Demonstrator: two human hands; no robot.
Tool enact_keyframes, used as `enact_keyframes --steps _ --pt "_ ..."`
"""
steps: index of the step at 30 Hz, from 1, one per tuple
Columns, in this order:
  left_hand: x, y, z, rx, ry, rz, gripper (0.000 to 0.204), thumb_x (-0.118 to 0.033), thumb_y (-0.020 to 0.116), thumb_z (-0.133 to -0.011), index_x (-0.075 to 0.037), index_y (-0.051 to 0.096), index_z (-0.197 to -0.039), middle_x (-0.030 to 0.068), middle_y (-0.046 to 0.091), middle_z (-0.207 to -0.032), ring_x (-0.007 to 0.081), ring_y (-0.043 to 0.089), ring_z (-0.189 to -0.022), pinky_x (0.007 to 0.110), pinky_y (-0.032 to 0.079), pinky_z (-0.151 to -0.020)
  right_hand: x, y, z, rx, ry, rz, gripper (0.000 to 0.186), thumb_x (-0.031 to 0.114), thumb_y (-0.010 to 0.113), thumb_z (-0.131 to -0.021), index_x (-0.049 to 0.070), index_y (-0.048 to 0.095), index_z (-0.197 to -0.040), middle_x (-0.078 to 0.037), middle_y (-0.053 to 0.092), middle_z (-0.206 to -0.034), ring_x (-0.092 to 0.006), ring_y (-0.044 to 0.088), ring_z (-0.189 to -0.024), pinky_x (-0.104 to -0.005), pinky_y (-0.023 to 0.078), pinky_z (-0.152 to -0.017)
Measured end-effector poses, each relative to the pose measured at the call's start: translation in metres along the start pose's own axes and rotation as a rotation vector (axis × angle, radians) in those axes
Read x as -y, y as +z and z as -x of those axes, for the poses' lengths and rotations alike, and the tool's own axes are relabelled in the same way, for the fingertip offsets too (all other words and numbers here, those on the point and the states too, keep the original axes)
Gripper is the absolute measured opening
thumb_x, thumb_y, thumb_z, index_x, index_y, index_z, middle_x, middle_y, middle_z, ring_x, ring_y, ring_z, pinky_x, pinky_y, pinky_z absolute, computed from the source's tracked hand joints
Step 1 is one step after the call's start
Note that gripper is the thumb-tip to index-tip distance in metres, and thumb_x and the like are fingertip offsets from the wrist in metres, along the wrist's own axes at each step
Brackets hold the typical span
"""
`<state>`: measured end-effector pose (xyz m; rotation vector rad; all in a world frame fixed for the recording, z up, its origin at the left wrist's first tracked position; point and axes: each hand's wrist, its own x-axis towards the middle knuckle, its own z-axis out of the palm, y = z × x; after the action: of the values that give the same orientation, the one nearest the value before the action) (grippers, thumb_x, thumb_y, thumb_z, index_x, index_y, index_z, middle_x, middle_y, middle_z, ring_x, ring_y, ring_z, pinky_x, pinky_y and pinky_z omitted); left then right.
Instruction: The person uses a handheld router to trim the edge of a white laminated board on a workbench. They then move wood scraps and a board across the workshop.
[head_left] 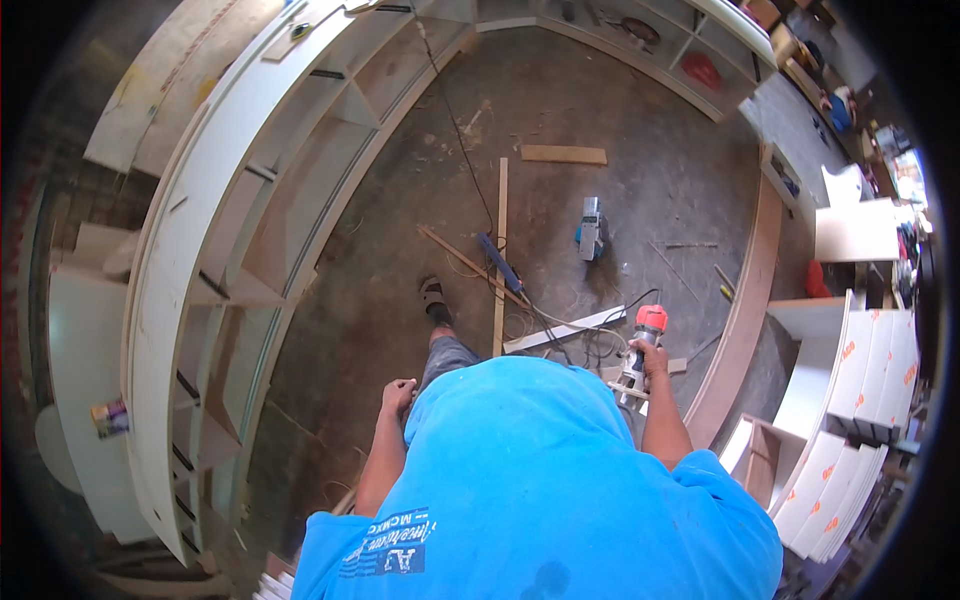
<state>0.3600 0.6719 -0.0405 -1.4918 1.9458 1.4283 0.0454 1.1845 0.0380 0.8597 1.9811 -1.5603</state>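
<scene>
My right hand (652,358) is wrapped round the body of a trim router (633,362), which has a red top, a silver body and a pale base plate. A black cord runs from its top. My left hand (400,394) hangs beside my left thigh with its fingers curled in, and nothing shows in them. Ahead of me on the floor lie a slim blue corded power tool (500,262) and a silver and blue power tool (590,228). A white strip (566,330) lies on the floor near the router, with loose cords around it.
A long white cabinet frame (222,250) with open compartments curves along the left; more shelving (690,60) stands at the far end. A long wooden board (742,310) lies on the right, beside white cabinet parts (835,400). A wooden strip (500,205) and a short board (564,155) lie ahead.
</scene>
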Motion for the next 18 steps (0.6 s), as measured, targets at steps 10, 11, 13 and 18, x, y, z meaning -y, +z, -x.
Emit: enact_keyframes --steps 10,11,13,18 --pt "-0.123 -0.206 -0.264 0.213 0.043 -0.314 0.036 -0.034 0.070 -0.088 0.000 0.074 -0.096 0.0136 0.072 -0.081 0.0225 0.069 -0.066 0.038 0.055 -0.064 0.000 0.135 0.067 -0.499 0.121 -0.366 0.039 0.018 0.079 -0.066 -0.001 0.061 -0.095 -0.010 0.064 -0.074 -0.0232 0.062 -0.055 -0.0376 0.053 -0.054" --pt "-0.139 -0.218 -0.287 0.198 0.101 -0.390 0.039 -0.036 0.070 -0.087 0.001 0.074 -0.096 0.0151 0.073 -0.084 0.0233 0.070 -0.070 0.037 0.055 -0.068 -0.005 0.136 0.076 -0.566 0.147 -0.370 0.039 0.018 0.080 -0.066 -0.001 0.061 -0.095 -0.010 0.064 -0.074 -0.0236 0.062 -0.055 -0.0372 0.053 -0.054" --pt "-0.181 -0.240 -0.335 0.131 0.146 -0.458 0.042 -0.037 0.069 -0.087 0.004 0.073 -0.097 0.0169 0.074 -0.087 0.0249 0.071 -0.075 0.037 0.055 -0.072 -0.004 0.146 0.091 -0.578 0.200 -0.426 0.054 0.019 0.083 -0.062 -0.002 0.057 -0.104 -0.010 0.063 -0.082 -0.0229 0.064 -0.065 -0.0389 0.054 -0.062" --pt "-0.266 -0.311 -0.432 -0.055 0.285 -0.322 0.043 -0.035 0.069 -0.087 0.007 0.072 -0.098 0.0180 0.074 -0.088 0.0269 0.071 -0.078 0.037 0.055 -0.073 0.026 0.232 0.101 -0.536 0.238 -0.477 0.052 0.020 0.083 -0.062 -0.002 0.060 -0.102 -0.009 0.063 -0.083 -0.0225 0.064 -0.068 -0.0377 0.054 -0.063"
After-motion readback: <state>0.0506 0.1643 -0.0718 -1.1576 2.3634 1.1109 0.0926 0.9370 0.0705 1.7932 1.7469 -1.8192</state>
